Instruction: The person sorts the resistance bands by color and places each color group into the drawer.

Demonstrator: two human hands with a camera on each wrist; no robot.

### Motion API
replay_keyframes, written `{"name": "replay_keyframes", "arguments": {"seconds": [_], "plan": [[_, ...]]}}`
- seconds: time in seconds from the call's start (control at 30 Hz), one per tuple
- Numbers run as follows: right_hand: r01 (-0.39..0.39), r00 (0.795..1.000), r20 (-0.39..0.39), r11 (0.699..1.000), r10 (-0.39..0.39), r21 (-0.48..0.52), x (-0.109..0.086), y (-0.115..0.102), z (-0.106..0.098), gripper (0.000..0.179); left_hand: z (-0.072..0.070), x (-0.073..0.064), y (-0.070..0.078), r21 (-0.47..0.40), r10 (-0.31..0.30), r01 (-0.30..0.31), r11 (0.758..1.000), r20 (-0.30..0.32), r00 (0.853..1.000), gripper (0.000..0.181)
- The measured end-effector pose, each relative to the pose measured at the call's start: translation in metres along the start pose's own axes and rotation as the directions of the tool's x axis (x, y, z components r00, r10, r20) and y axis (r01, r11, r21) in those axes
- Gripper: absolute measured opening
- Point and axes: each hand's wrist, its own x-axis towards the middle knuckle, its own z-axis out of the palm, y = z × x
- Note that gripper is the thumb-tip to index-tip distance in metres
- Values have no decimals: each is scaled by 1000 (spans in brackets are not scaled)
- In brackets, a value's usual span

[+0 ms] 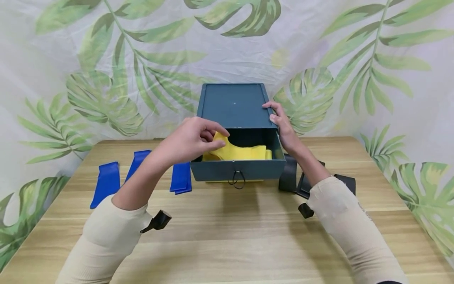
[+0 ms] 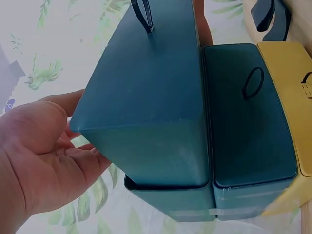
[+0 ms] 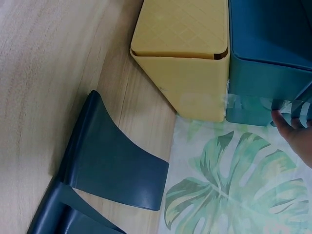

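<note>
A teal drawer (image 1: 237, 169) with a dark loop handle is pulled out of the top teal box (image 1: 234, 104). Inside it lies a folded flat yellow band (image 1: 248, 153), its left part rising to a peak. My left hand (image 1: 191, 138) reaches over the drawer's left side, index finger and thumb apart at that peak. From the left wrist view, the same hand (image 2: 53, 156) is beside the drawer's wall, and the band is hidden. My right hand (image 1: 285, 128) rests on the box's right upper edge, with thumb and a finger on its top.
Below stand a second teal drawer (image 2: 253, 117) and a yellow drawer (image 2: 287, 97), each with a loop handle. Flat blue bands (image 1: 106, 183) lie on the table (image 1: 227, 244) to the left, dark bands (image 3: 117, 161) to the right. A leaf-patterned cloth (image 1: 142, 71) hangs behind.
</note>
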Motion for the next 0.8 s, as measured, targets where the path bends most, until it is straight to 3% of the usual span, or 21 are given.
{"name": "replay_keyframes", "arguments": {"seconds": [0.3,0.5,0.8], "plan": [[-10,1000,9,1000,10,5,0,0,-3,44,-2,-3,0,102,-38,34,994,40,998,25],[-15,1000,16,1000,14,8,0,0,-3,45,0,-5,8,203,-37,39,978,-14,999,23],[-8,1000,12,1000,8,0,-1,-1,-1,44,1,-15,15,294,18,13,956,-103,994,22]]}}
